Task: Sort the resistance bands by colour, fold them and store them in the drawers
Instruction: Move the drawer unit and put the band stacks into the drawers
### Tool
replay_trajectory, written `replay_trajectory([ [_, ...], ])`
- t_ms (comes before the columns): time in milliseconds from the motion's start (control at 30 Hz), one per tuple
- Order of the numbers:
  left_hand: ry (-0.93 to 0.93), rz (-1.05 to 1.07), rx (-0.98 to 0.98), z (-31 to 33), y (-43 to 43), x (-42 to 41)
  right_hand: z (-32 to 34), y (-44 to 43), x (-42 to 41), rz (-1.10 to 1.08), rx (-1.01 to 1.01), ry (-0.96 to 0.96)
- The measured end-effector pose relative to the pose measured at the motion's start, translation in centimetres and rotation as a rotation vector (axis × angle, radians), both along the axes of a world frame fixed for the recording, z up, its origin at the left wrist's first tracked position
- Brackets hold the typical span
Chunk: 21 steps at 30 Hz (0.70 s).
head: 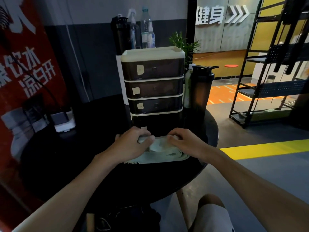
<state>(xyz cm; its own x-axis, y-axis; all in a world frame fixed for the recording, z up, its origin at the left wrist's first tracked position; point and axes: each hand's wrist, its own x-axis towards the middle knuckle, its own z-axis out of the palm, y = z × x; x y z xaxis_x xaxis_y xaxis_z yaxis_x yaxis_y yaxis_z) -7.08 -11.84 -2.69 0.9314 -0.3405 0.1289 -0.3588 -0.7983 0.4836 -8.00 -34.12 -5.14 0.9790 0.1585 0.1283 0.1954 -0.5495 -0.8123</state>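
pale green bands [167, 154] lay on the black table [100, 131] directly in front of the drawer unit [153, 84], just short of its lowest drawer [157, 123]. the stack's long axis ran parallel to the unit's front, side to side across me. its rounded folded end pointed toward the unit's right side, its layered loose ends toward the left.

both hands sat on the edge of the stack nearest the unit. left hand [132, 144]: fingers curled round a bunched fold. right hand [185, 143]: fingertips curled down onto the top layer, pinching it as far as i could tell. the hands were level and about equally near the unit, neither favoured.

judgement: folding in hand, storing not yet done. the coming move would go straight toward the unit, broadside on, so the stack's length had to suit the drawer's width. the lowest drawer was too dark to tell whether it stood open.
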Motion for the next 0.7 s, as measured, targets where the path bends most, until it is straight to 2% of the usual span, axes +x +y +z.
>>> replay_trajectory([
  [100,0.112,-0.061,-0.108,-1.2,1.2,0.0,0.2,0.2,0.2,0.005,-0.045,-0.01],
  [267,-0.011,-0.005,-0.209,-2.4,0.7,-0.1,0.4,0.4,0.1,0.001,-0.068,-0.038],
  [400,-0.048,-0.029,-0.217,-3.1,0.5,-0.2,0.9,-0.2,-0.5,0.201,-0.002,-0.053],
  [500,-0.081,-0.021,-0.264,-3.5,0.6,-0.3,0.8,-0.5,-0.7,0.296,-0.072,-0.038],
  [700,-0.128,-0.016,-0.357,-3.8,0.7,-0.7,0.7,0.2,0.1,0.197,-0.015,-0.129],
])
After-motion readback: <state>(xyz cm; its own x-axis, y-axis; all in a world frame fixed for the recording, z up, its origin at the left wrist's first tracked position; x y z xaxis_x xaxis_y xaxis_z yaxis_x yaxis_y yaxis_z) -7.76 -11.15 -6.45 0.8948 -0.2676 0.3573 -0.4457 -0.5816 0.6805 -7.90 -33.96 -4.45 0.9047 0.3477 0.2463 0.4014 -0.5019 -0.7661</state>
